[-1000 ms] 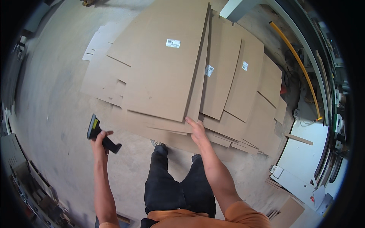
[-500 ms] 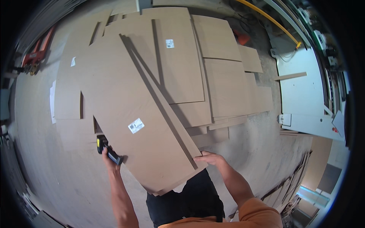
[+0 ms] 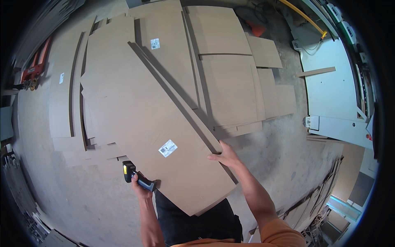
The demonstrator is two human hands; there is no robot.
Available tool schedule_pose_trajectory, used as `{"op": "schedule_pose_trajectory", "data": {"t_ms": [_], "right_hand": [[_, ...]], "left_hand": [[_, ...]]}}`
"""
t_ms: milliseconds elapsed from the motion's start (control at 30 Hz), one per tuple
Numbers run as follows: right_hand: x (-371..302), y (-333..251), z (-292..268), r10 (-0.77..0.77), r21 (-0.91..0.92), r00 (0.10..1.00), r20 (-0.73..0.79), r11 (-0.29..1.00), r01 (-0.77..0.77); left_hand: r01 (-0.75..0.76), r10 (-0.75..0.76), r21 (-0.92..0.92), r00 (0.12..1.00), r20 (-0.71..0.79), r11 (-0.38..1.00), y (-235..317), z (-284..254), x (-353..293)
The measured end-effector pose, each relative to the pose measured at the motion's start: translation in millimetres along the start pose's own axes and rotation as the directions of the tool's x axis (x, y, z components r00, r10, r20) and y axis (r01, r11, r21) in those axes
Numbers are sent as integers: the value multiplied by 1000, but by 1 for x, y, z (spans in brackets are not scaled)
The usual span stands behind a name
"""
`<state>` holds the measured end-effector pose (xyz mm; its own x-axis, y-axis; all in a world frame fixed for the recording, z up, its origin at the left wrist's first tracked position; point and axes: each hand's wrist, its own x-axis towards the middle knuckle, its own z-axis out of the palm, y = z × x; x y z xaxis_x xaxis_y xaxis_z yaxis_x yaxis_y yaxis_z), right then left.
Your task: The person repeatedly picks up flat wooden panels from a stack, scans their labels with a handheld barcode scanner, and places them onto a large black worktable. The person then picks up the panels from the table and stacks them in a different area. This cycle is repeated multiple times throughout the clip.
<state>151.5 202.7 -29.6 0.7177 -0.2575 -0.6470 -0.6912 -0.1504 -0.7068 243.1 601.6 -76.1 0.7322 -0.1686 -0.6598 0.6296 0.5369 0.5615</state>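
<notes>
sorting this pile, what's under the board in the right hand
Below the held board, another brown board with a white label shows past its right edge, partly covered, and dark trousers show at its near end. The rest underneath is hidden.

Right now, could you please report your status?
Left hand gripping black scanner. Right hand at edge of labelled panel. Panel slanted, other panels alongside.

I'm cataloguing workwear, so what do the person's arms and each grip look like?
The left grip and right grip are ungloved, with no ring, watch or marking that I can make out. The left forearm and right forearm are bare. A short orange sleeve shows on the right arm.
</notes>
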Motion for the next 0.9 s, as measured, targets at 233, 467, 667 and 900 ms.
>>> {"op": "schedule_pose_trajectory", "data": {"t_ms": [233, 467, 667, 900], "right_hand": [[-59, 46, -53, 95, 148, 971, -219, 987, -64], [-105, 72, -117, 148, 302, 884, -442, 953, -9], [-89, 112, -175, 122, 188, 821, -557, 982, -18], [-35, 145, -249, 82, 136, 825, -559, 991, -6]], "left_hand": [[87, -78, 108, 993, -84, 990, -44, 84, -9], [206, -237, 264, 967, 91, 942, -73, 194, 1], [281, -329, 355, 941, 82, 891, -114, 285, 42], [328, -479, 627, 874, 83, 707, -150, 339, 69]]}}
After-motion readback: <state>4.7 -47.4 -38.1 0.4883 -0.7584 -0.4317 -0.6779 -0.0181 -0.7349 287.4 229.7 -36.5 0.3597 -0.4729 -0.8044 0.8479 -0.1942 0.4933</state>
